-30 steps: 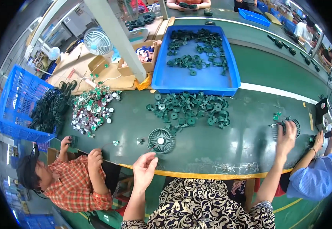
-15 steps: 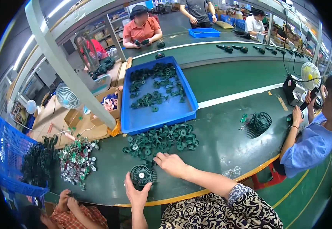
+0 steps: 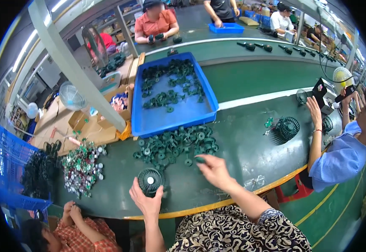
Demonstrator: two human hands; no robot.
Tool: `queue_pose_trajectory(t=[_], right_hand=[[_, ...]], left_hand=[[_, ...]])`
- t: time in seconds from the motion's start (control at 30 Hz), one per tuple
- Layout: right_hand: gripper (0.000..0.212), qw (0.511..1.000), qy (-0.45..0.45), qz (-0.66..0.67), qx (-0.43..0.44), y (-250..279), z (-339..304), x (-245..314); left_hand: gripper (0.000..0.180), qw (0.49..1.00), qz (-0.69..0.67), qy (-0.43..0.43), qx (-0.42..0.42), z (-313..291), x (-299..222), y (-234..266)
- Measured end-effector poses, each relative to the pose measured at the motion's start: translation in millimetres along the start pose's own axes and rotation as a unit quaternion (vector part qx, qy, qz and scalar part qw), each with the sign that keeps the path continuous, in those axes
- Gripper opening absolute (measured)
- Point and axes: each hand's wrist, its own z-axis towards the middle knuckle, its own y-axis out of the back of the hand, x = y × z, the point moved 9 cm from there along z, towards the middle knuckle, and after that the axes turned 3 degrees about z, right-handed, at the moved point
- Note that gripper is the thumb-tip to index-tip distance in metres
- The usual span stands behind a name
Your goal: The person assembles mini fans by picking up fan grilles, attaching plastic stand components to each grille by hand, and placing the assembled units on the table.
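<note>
One round dark cage [image 3: 151, 181] in the head view, slotted face up, no long axis, on a green table [image 3: 252, 136]. Cupped from the near side by the left hand [image 3: 146, 200], the nearer one, fingers and thumb around it. Small green piece [image 3: 199, 159] pinched in the right hand [image 3: 216, 171], apart from the cage, rightward and slightly farther out.

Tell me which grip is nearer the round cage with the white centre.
Left. The left grip curves around the near side of the round cage; the right grip is apart, to its right.
</note>
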Motion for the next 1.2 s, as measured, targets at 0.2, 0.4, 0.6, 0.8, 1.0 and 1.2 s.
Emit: queue_pose_trajectory(t=[0.2, 0.4, 0.6, 0.8, 1.0, 1.2], right_hand=[[0.048, 0.988, -0.067, -0.114, -0.076, 71.8, -35.2, -23.8], [0.048, 0.958, -0.030, -0.264, -0.112, 86.9, -43.1, -20.1], [0.027, 0.937, 0.001, -0.332, -0.107, 97.6, -48.5, -15.8], [0.032, 0.947, -0.040, -0.317, -0.036, 103.7, -48.0, -21.9], [0.036, 0.957, -0.008, -0.291, 0.010, 67.4, -51.2, 4.3], [0.034, 0.969, 0.111, -0.193, 0.109, -11.5, -62.5, 45.5]], left_hand=[[0.093, 0.985, -0.142, -0.075, 0.062, -9.9, -64.9, 7.1], [0.103, 0.945, -0.105, -0.163, 0.265, -53.1, -96.7, -60.3], [0.085, 0.943, -0.039, -0.173, 0.283, -45.5, -88.2, -47.6], [0.036, 0.969, -0.083, -0.080, 0.220, -44.4, -60.8, -37.3], [0.018, 0.975, -0.074, -0.087, 0.189, -42.3, -64.5, -33.6], [0.010, 0.975, -0.095, -0.083, 0.181, -43.2, -61.4, -32.7]])
